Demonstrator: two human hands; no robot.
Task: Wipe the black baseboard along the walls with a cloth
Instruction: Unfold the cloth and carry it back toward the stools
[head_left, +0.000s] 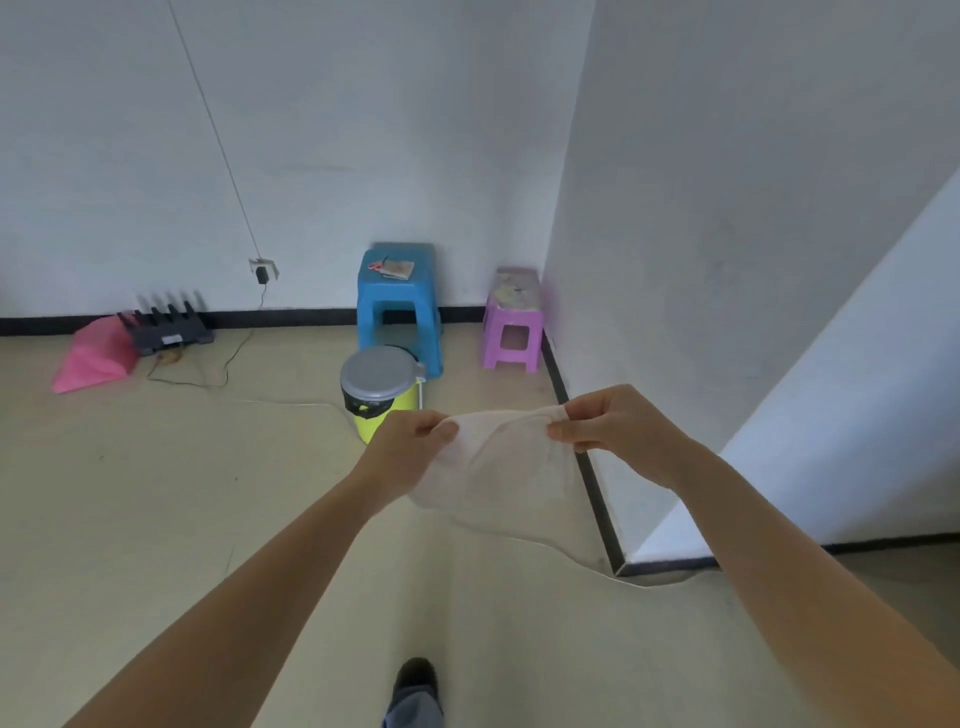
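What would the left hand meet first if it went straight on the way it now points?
Beyond the cloth it pinches, the left hand points forward and right: probably the purple stool in the corner, though depth is unclear.

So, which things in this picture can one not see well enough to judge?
Head view, back wall: the blue stool, router and pink bag hide parts of the baseboard.
Head view, right wall: the right hand and cloth cover a stretch of it.
Too small to name: the items on the blue stool.
Cut off by the bottom edge: the shoe.
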